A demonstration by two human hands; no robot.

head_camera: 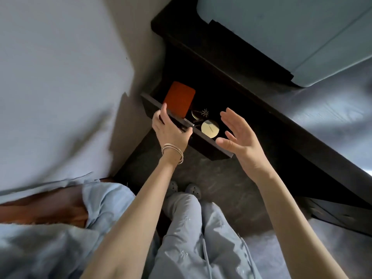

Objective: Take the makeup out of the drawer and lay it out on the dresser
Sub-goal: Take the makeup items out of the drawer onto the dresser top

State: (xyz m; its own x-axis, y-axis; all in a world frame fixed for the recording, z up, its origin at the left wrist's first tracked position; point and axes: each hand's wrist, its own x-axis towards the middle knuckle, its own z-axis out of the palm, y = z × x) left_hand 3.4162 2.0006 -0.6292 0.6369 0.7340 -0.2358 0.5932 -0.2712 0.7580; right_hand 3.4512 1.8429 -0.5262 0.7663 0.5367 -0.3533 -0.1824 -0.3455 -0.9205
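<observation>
two round compacts (210, 128), one orange case (179, 99)

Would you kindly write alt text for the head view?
A person's left hand grips the front edge of an open dark drawer while the open right hand hovers beside it. Inside lie an orange case and two round gold compacts.

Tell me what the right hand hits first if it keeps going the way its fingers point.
Probably the gold round compact in the open drawer; the right hand hangs open just beside it, though depth is unclear.

Home bedroom: dark dresser (211, 57), bed (50, 77).
</observation>
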